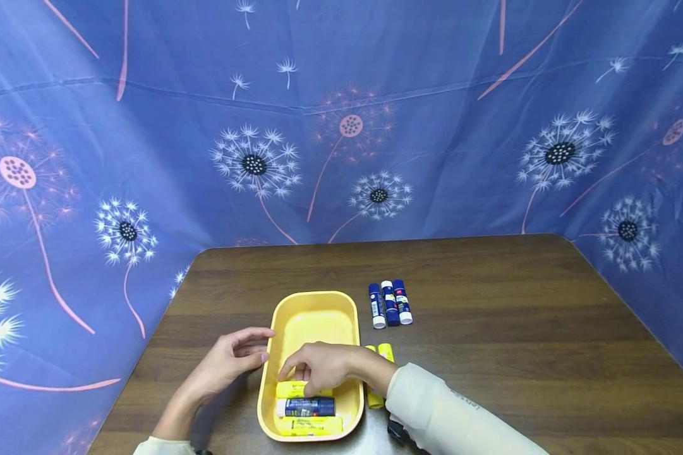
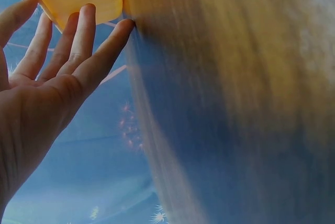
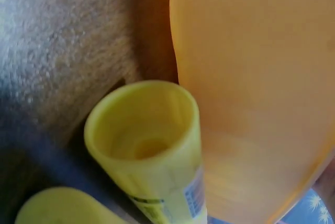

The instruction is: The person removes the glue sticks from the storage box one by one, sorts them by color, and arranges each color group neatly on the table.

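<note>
A yellow plastic tray [image 1: 317,308] stands on the table. Inside its near end, a yellow glue stick [image 1: 287,390], a blue glue stick with a white end [image 1: 307,407] and another yellow glue stick [image 1: 313,427] lie crosswise, one behind the other. My right hand [image 1: 321,366] reaches over the tray's right wall, and its thumb and fingers pinch the farthest yellow stick. Against the tray's left rim rest the fingertips of my left hand [image 1: 227,360], the fingers loosely extended; the left wrist view shows this hand [image 2: 57,82] with spread fingers at the tray's wall.
Three blue-and-white glue sticks [image 1: 390,304] lie side by side beyond the tray's right side. Two yellow glue sticks [image 1: 385,351] lie just right of the tray, partly under my right forearm. A blue dandelion-print cloth [image 1: 432,126] hangs behind the brown wooden table [image 1: 517,328].
</note>
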{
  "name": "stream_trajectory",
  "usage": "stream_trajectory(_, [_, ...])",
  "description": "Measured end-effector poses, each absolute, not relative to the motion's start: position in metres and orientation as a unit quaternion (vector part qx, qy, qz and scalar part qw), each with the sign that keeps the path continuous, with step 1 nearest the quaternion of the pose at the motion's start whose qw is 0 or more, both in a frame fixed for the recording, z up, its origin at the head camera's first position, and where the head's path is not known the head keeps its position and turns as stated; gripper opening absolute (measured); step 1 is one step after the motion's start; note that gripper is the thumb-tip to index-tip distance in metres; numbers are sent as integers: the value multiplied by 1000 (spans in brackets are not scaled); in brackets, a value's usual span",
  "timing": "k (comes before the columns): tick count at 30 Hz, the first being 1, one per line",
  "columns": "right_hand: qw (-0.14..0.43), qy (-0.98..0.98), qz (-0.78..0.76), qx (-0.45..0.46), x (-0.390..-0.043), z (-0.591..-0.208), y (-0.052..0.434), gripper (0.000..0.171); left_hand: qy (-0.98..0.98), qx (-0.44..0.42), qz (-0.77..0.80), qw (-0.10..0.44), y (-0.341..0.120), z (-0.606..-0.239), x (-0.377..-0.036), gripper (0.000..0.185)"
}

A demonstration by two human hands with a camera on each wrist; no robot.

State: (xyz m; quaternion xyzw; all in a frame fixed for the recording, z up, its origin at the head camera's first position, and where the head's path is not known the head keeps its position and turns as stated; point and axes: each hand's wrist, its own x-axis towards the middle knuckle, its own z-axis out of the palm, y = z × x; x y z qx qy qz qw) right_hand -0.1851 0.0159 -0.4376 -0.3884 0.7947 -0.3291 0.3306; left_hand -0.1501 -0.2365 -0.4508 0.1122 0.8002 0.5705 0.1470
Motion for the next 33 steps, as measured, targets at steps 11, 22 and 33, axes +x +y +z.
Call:
stream_trajectory(11, [336, 764, -414, -363, -198, -416, 36, 46, 795, 110, 578, 147, -235, -454, -148, 51])
stream_trajectory(22, [322, 746, -466, -352, -204, -404, 59, 50, 799, 113, 574, 142, -235, -454, -147, 50])
stream_trajectory(33, [291, 749, -513, -302, -204, -400, 96, 52, 798, 106, 578, 135, -236, -451, -147, 51])
